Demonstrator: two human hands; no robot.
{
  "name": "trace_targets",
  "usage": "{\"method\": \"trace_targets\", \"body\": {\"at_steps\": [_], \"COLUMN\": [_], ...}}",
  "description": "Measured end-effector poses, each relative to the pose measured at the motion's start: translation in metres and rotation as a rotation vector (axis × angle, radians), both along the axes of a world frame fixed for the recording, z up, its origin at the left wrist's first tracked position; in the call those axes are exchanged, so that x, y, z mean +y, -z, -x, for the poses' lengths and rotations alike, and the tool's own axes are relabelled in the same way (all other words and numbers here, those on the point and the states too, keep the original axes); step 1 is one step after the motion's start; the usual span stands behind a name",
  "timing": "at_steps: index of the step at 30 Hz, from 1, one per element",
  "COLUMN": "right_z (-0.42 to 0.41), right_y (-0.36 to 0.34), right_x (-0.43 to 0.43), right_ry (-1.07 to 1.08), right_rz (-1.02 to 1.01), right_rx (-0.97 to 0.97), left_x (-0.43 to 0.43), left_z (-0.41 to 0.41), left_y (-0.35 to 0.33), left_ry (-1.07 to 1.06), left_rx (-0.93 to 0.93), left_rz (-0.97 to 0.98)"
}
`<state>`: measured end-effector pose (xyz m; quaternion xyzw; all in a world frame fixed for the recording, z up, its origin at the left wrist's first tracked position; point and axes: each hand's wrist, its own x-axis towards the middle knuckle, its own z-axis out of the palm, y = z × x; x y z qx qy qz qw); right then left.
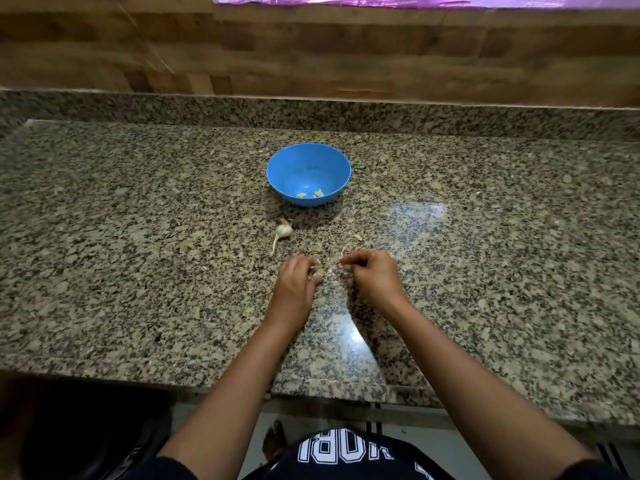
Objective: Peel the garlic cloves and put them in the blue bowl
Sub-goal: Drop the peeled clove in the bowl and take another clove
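Granite desk (138, 237), mid-frame: left hand (298, 282) grips a garlic clove (317, 270), right hand (372, 275) pinches peel (343, 253), below the blue bowl (304, 161).

There is a single wide-angle camera on the person's head, facing forward and down at the table (138, 271). The left hand (297, 280) and right hand (373, 276) sit close beneath it at mid-view. The wooden wall (311, 57) lies well beyond them.
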<state>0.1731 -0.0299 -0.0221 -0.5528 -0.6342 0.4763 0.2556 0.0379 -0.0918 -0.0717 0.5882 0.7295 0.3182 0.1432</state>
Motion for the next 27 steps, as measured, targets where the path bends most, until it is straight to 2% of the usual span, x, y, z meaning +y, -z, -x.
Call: {"method": "trace_targets", "body": {"at_steps": [7,10,17,22,27], "right_z": [-0.003,-0.003,-0.004,-0.001,0.010], "right_y": [0.003,0.004,0.005,0.002,0.002], "right_x": [0.004,0.004,0.004,0.002,-0.004], "right_ry": [0.001,-0.005,-0.024,-0.028,-0.076], "right_rz": [0.021,0.017,0.001,0.024,0.040], "right_rx": [0.029,0.032,0.016,0.024,0.031], "left_x": [0.014,0.016,-0.005,-0.020,-0.020], "left_z": [-0.006,-0.007,-0.023,-0.023,-0.017], "left_y": [-0.002,-0.004,0.001,-0.001,-0.010], "left_ry": [-0.030,-0.045,0.049,-0.095,-0.124], "left_rx": [0.259,0.331,0.240,0.164,0.135], "left_rz": [0.175,0.188,0.147,0.011,0.048]}}
